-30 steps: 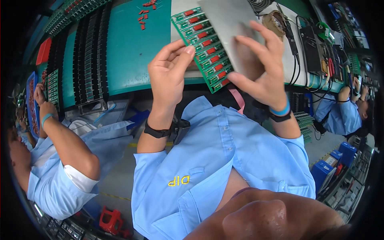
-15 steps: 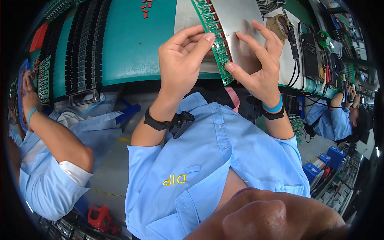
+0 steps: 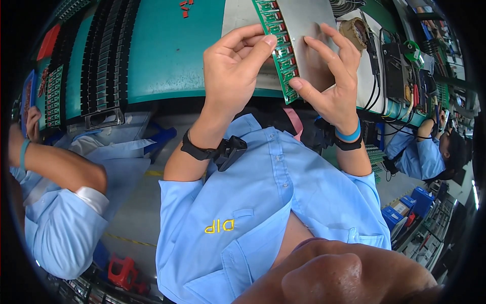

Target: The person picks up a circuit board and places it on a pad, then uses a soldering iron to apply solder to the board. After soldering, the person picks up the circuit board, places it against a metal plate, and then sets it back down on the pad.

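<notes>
A long green circuit board strip (image 3: 285, 62), with a row of repeated small sections bearing red and white parts, slants across the near edge of the bench. My left hand (image 3: 234, 66) pinches its left edge, thumb on top and fingers curled partly out of sight. Along the strip's right side lies a smooth silver metal plate (image 3: 306, 20). My right hand (image 3: 334, 76) is open over that plate, its fingers spread. The right thumb tip rests at the board's right edge near its lower end; whether the fingertips touch the plate I cannot tell.
Black slotted racks (image 3: 105, 55) stand on the green bench mat (image 3: 167, 61) at left, with small red pieces (image 3: 186, 8) at the back. A tape-like roll (image 3: 354, 33), cables and a black box (image 3: 392, 66) are at right. Co-workers sit on both sides.
The board and both hands have shifted slightly right and away from me. The co-worker's arm at left has drawn further left.
</notes>
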{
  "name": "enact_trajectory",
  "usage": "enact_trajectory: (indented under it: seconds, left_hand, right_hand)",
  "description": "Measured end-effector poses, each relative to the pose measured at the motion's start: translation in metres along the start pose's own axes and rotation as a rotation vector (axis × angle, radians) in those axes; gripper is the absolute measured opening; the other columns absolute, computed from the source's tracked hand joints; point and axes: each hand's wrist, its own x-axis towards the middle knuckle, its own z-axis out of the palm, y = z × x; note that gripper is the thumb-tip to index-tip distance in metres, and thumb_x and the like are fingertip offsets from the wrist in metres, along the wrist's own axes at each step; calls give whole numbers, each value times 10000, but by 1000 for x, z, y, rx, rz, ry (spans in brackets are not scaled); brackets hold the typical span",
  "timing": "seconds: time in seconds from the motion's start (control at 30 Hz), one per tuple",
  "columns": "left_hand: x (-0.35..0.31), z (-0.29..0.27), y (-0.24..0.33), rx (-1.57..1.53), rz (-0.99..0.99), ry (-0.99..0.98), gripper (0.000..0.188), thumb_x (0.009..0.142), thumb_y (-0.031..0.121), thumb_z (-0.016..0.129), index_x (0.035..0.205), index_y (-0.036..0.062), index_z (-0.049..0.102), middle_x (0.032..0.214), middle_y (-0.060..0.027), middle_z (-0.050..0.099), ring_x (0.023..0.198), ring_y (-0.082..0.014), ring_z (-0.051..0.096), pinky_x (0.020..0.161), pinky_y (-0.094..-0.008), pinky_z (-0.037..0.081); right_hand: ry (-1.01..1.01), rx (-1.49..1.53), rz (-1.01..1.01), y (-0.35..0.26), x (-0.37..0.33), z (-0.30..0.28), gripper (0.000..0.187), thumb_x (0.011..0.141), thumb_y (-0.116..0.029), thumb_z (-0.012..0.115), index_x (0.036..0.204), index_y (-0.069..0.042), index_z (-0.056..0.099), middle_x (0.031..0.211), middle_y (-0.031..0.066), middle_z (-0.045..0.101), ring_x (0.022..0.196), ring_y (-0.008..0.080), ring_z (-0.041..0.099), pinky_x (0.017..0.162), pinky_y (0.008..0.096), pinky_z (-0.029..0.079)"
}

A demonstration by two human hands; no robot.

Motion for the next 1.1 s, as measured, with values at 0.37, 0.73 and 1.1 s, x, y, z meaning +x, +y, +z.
enact_trajectory:
  seconds: [0.37, 0.73, 1.1]
  left_hand:
    - [3, -11, -3, -30, -14, 22, 264, 966, 27, 705, 1193, -105, 677, 1031, -143, 750, 895, -156, 717, 797, -302, 604]
    - [-2, -3, 3, -6, -61, -85, 259, 976, 20, 681, 1199, -112, 670, 1048, -153, 745, 925, -161, 721, 823, -301, 608]
    - [-3, -1, -1, 91, -140, -89, 268, 971, 34, 710, 1194, -97, 636, 1040, -118, 727, 905, -122, 690, 827, -248, 570]
  right_hand:
    - [82, 219, 140, 50, 1, -31, 669, 950, -422, 742, 1458, -29, 557, 1496, 184, 531, 1287, 273, 555, 1095, 401, 435]
    - [-241, 904, 621, 77, -5, -31, 757, 977, -273, 726, 1562, 34, 357, 1387, 161, 622, 1278, 201, 607, 1084, 329, 474]
    - [-196, 884, 672, 53, 7, -34, 818, 805, -76, 880, 1480, 46, 434, 1294, 162, 669, 1210, 211, 647, 1061, 330, 497]
